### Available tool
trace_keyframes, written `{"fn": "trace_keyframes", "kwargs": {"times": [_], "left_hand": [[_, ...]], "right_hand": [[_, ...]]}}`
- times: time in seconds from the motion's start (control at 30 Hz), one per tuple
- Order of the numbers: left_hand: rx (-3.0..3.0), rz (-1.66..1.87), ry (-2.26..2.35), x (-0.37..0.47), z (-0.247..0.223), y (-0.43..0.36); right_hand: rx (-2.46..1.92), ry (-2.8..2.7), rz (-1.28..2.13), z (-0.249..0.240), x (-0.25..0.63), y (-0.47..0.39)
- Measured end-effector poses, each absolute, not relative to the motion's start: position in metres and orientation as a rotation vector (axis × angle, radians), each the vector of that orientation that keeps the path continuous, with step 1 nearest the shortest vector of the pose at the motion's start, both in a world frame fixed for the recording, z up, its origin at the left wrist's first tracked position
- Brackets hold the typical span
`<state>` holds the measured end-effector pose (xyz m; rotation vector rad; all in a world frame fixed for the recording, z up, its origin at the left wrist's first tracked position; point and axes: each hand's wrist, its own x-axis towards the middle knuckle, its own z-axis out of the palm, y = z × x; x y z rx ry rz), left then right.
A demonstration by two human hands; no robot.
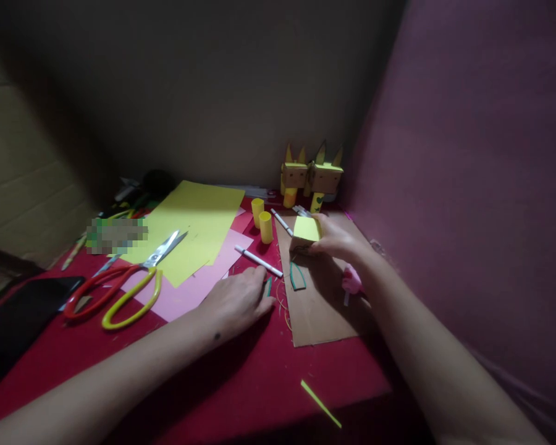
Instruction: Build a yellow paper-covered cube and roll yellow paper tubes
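My right hand is closed around a small cardboard box with a yellow paper top, over the right part of the table. My left hand rests low over the red cloth, fingers curled. Between its thumb and fingers shows a green-edged cutout, mostly hidden by the hand. A similar pointed cutout with a green outline lies on a flat cardboard sheet, just below the box. A white marker lies right beyond my left fingers.
Two box-headed, eared cardboard figures stand at the back, near two yellow paper tubes. Large red-and-yellow scissors lie on yellow paper at left. A pink object sits under my right forearm. A pink wall bounds the right side.
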<state>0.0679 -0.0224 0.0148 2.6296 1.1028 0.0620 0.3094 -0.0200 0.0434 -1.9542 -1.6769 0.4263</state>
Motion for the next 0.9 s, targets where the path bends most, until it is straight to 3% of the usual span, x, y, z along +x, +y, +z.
{"fn": "trace_keyframes", "kwargs": {"times": [0.53,0.7,0.9], "left_hand": [[2.427,0.35,1.142,0.05,0.004,-0.014],[2.267,0.764,0.976,0.047,0.006,-0.013],[1.771,0.852,0.766,0.052,0.013,-0.026]], "right_hand": [[-1.958,-1.748,0.175,0.05,0.307,-0.033],[-1.645,-1.549,0.142,0.057,0.274,-0.052],[-1.324,-1.4,0.367,0.033,0.22,-0.074]]}}
